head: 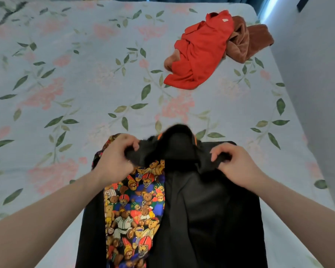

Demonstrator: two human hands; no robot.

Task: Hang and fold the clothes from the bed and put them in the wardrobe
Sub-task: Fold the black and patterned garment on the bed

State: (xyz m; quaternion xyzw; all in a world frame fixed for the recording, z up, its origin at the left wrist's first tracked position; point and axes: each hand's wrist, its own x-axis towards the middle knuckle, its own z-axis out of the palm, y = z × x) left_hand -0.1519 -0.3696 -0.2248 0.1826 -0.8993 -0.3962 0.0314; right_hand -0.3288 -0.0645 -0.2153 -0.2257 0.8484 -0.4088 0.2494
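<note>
A black jacket (207,209) with a bright teddy-bear lining (133,206) hangs in front of me over the near part of the bed. My left hand (116,157) grips its left shoulder near the collar. At the other shoulder my right hand (234,163) pinches the black cloth. The collar (178,138) stands up between the two hands. Whether a hanger is inside the jacket cannot be seen. A crumpled red garment (199,53) lies at the far right of the bed, beside a brown one (246,41).
The bed (75,84) is covered by a pale blue sheet with pink flowers and green leaves. A grey wall (317,74) runs along its right side. Dark curtains show at the top edge.
</note>
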